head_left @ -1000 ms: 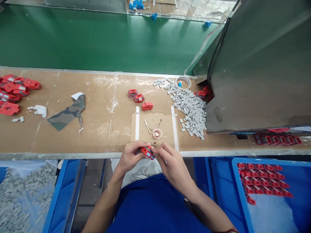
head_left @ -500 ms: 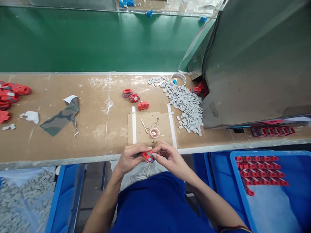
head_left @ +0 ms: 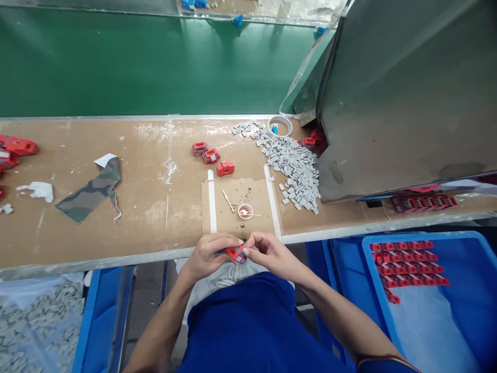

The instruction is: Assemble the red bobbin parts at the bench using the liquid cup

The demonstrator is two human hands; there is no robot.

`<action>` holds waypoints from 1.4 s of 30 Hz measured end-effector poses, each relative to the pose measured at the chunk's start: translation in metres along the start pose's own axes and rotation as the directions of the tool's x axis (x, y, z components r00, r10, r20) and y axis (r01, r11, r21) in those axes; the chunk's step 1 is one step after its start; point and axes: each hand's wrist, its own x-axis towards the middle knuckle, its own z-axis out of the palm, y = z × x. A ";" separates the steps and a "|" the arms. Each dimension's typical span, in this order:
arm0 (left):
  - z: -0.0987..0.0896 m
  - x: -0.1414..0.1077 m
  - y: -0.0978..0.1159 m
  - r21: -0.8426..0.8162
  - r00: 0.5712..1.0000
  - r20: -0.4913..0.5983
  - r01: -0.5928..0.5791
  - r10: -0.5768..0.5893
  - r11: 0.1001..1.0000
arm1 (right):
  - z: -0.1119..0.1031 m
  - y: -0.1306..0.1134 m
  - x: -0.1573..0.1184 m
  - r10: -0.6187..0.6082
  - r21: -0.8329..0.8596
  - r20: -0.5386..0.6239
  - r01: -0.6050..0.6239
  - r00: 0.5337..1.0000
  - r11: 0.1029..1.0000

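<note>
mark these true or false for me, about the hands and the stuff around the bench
1. The left hand holds a red part. True.
2. The right hand is on the heap of grey pieces. False: the right hand is at the red part.
3. The camouflage cloth lies left of the small cup. True.
4. The blue tray on the right holds grey pieces. False: the tray holds rows of red parts.

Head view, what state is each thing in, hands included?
Left hand: closed on red piece.
Right hand: fingertips at that piece.
Red piece: held, tilted.
Small cup: uncovered, stick across it.
Tape roll: lying flat.
Gray tiles: loose, heaped.
Right-hand blue crate: open, partly filled.
</note>
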 end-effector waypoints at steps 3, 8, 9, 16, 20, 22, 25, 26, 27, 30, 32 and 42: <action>0.006 -0.003 0.006 0.041 0.991 -0.128 -0.040 0.045 0.998 | 0.006 0.001 -0.005 -0.116 0.020 -0.084 0.118 0.990 0.993; 0.014 -0.006 0.013 0.117 0.961 -0.247 -0.101 0.128 0.988 | 0.022 0.011 -0.007 -0.193 0.218 -0.059 0.201 0.980 0.955; 0.014 -0.006 0.015 0.123 0.966 -0.234 -0.081 0.109 0.989 | 0.023 0.012 -0.007 -0.207 0.216 -0.074 0.219 0.975 0.952; 0.009 -0.002 0.034 0.020 0.989 -0.096 0.113 -0.111 0.993 | 0.010 0.002 -0.011 -0.387 -0.169 -0.191 0.359 0.902 0.918; 0.012 0.004 0.038 -0.001 0.966 -0.183 0.185 -0.182 0.983 | 0.006 0.001 -0.012 -0.466 -0.303 -0.183 0.401 0.866 0.865; 0.015 0.006 0.039 -0.013 0.951 -0.220 0.218 -0.215 0.976 | 0.006 0.001 -0.010 -0.492 -0.334 -0.180 0.417 0.852 0.845; 0.016 0.008 0.038 -0.041 0.943 -0.233 0.236 -0.239 0.971 | 0.007 0.001 -0.009 -0.518 -0.365 -0.169 0.435 0.839 0.823; 0.016 0.008 0.038 -0.052 0.940 -0.237 0.240 -0.245 0.969 | 0.008 0.000 -0.009 -0.531 -0.380 -0.161 0.445 0.832 0.811; 0.016 0.007 0.038 -0.064 0.938 -0.239 0.243 -0.251 0.968 | 0.008 0.000 -0.010 -0.549 -0.400 -0.153 0.456 0.822 0.795; 0.016 0.004 0.038 -0.102 0.935 -0.241 0.243 -0.261 0.965 | 0.010 -0.002 -0.015 -0.611 -0.480 -0.127 0.491 0.781 0.727; 0.015 0.003 0.040 -0.114 0.936 -0.242 0.235 -0.257 0.965 | 0.011 -0.003 -0.017 -0.638 -0.522 -0.110 0.502 0.762 0.689; 0.022 0.004 0.044 -0.002 0.933 -0.255 0.263 -0.255 0.965 | 0.024 0.014 -0.002 -0.361 0.091 -0.341 0.412 0.868 0.907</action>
